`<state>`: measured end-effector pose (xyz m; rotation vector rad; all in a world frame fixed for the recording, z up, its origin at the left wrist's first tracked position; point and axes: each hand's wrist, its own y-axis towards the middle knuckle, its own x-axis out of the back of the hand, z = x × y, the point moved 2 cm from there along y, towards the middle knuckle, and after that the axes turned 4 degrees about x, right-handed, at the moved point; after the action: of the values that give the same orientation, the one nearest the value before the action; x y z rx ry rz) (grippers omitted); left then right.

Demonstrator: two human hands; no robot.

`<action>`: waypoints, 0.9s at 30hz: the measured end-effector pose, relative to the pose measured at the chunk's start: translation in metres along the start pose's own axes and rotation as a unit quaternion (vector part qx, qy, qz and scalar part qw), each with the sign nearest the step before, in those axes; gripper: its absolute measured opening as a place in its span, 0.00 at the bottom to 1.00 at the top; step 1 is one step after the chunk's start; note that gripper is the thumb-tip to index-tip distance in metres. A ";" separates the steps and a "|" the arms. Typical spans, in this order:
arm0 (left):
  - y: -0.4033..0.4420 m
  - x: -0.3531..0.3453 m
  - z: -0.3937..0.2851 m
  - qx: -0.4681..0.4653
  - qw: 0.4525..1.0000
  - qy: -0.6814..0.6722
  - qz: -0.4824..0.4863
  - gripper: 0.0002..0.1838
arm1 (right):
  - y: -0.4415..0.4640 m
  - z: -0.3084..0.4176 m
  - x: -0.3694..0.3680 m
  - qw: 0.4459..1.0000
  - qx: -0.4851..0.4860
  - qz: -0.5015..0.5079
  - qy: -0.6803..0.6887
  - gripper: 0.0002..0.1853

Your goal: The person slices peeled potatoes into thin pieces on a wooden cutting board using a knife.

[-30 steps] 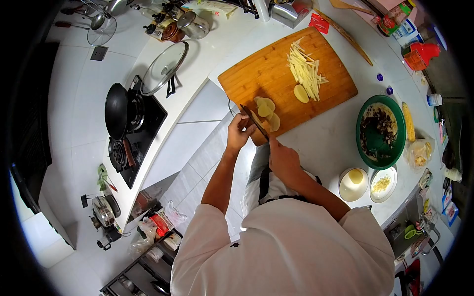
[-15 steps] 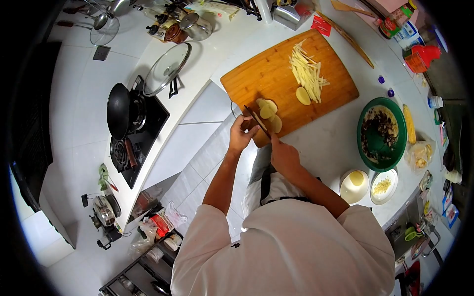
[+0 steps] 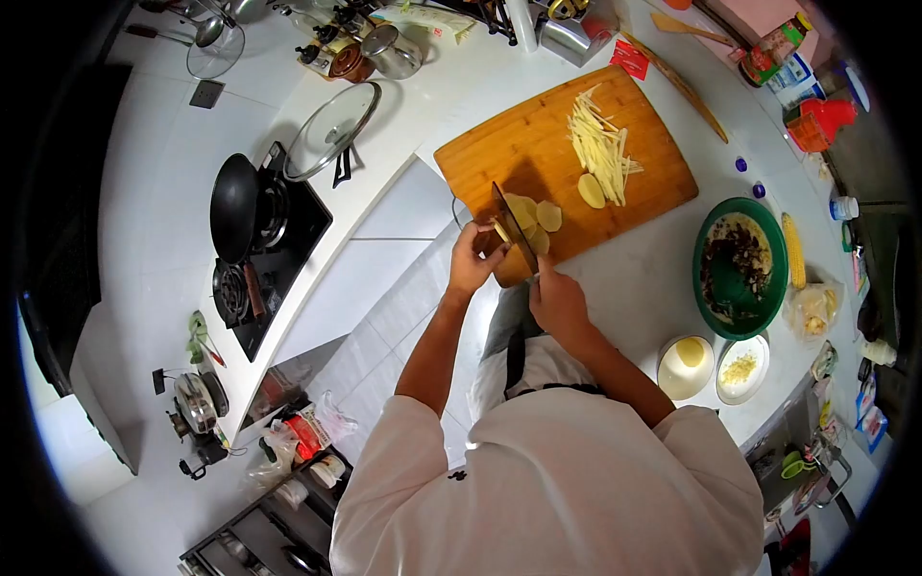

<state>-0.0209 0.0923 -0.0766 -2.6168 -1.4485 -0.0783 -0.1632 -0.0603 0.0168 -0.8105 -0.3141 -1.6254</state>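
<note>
My right hand [image 3: 557,296] is closed round the handle of a knife [image 3: 516,228], whose dark blade stands over the near left corner of the wooden cutting board [image 3: 499,144]. Just left of the blade, my left hand [image 3: 473,257] pinches a small remaining piece of potato [image 3: 501,230]. Several round potato slices [image 3: 538,219] lie on the board right of the blade. Farther up the board is a pile of thin potato strips [image 3: 600,144], with one slice [image 3: 592,190] beside it.
Right of the board stand a green bowl [image 3: 718,322] with dark pieces inside, a cream bowl [image 3: 677,379] and a white dish [image 3: 754,384]. Corn [image 3: 793,250] lies by the green bowl. A black wok [image 3: 233,206] sits on the stove at left, near a glass lid [image 3: 331,130].
The knife has moved slightly right and its blade now stands beside the slices. Slices have shifted right, with one farther out. The whole view has shifted a little.
</note>
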 end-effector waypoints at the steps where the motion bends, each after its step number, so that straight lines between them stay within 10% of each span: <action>1: 0.000 0.000 0.001 0.004 1.000 -0.004 0.000 0.23 | -0.002 0.004 0.002 1.000 0.004 0.002 0.000 0.30; 27: 0.001 0.004 0.003 -0.007 0.999 -0.033 0.022 0.23 | -0.010 0.016 0.009 0.998 0.053 -0.017 -0.009 0.29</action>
<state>-0.0181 0.0952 -0.0789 -2.6843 -1.4150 0.0031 -0.1678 -0.0554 0.0365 -0.7431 -0.4256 -1.6199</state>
